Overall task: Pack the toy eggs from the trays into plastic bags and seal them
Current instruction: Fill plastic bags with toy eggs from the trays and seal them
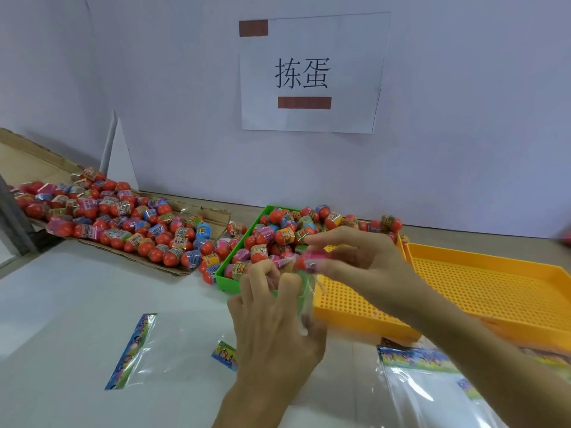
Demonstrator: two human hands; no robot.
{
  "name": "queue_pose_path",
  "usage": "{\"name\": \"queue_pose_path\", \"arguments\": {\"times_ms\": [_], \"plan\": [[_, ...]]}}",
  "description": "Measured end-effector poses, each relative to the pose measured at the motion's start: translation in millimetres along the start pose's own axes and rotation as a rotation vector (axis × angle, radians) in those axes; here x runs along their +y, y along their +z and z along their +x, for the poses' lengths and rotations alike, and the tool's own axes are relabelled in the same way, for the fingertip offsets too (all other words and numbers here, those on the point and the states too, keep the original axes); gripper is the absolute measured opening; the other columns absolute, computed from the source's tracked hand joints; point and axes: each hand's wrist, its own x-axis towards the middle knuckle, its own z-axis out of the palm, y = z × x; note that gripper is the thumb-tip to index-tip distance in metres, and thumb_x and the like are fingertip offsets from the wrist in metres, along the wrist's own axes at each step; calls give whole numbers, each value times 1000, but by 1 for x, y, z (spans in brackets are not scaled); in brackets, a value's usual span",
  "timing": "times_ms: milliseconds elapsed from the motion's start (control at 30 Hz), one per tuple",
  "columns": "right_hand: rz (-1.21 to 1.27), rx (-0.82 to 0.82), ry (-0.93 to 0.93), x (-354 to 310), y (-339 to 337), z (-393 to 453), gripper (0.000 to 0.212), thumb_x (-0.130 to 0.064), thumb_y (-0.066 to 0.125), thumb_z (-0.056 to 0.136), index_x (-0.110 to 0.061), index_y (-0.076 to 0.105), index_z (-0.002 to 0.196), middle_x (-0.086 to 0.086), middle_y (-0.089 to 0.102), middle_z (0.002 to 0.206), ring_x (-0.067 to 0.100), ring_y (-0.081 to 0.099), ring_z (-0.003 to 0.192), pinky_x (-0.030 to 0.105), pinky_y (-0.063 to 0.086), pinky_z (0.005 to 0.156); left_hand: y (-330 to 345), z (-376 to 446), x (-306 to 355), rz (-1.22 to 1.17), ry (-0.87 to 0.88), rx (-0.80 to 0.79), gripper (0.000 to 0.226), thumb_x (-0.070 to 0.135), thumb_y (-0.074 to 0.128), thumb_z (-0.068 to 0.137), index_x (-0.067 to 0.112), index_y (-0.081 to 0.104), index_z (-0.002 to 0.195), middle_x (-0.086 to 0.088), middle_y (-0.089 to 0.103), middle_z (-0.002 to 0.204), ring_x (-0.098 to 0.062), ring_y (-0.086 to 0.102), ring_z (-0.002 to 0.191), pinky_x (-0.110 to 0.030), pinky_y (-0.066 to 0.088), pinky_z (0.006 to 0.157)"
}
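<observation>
paper sign on wall; cardboard sheet left.

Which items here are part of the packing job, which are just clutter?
In use: left hand, right hand, bag, egg, green tray, loose bags.

Idle: yellow trays, cardboard, wall sign.

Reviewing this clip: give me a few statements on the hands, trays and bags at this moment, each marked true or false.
1. The right hand pinches a toy egg. True.
2. The green tray holds no eggs. False: it is heaped with them.
3. The left hand holds a plastic bag. True.
4. The orange tray is full of eggs. False: its perforated floor shows bare.
5. A flat bag lies on the table. True.
</observation>
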Motion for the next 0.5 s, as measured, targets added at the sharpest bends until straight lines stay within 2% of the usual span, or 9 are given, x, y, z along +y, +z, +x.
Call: {"name": "queue_pose_path", "arguments": {"times_ms": [67,167,267,333,400,433,500], "plan": [[-166,-52,0,0,2,-4,32,-22,79,82,-37,65,107,-21,68,105,2,66,97,30,57,75,0,0,3,-7,21,4,54,26,73,51,27,35,91,1,31,105,-20,40,95,-37,38,65],[-223,-106,-39,-3,-1,-5,23,-29,81,79,-35,71,99,-24,65,107,-1,61,102,24,53,74,0,-2,4,-24,31,1,52,25,68,51,27,34,90,-1,35,105,-22,45,93,-39,42,64],[-343,-242,26,1,-2,-2,18,-50,69,82,-42,77,97,-33,52,117,-9,42,116,13,40,82,1,-3,2,-69,22,1,51,24,68,53,27,33,90,1,34,105,-21,45,92,-38,40,65],[-402,-395,108,7,-4,-1,26,-58,59,87,-41,77,96,-35,44,119,-11,30,119,16,31,89,2,-3,0,-77,22,-3,50,23,67,53,27,34,91,3,32,105,-20,45,88,-36,38,65],[-343,-459,139,10,-3,2,27,-56,56,91,-38,77,89,-33,47,116,-8,33,119,21,31,93,3,-3,0,-80,35,-17,53,21,69,53,26,34,92,3,32,104,-19,46,84,-34,36,63],[-245,-391,141,11,1,5,26,-51,57,90,-36,77,83,-31,51,112,-6,40,116,23,35,94,4,-3,-1,-84,38,-26,56,21,72,53,27,33,92,3,33,103,-18,46,83,-33,35,63],[-77,-61,173,17,8,16,24,-36,58,92,-33,77,78,-24,60,105,-5,52,107,25,41,94,5,-4,-1,-75,27,-42,66,18,82,51,27,32,93,3,35,102,-15,44,81,-31,34,62]]}}
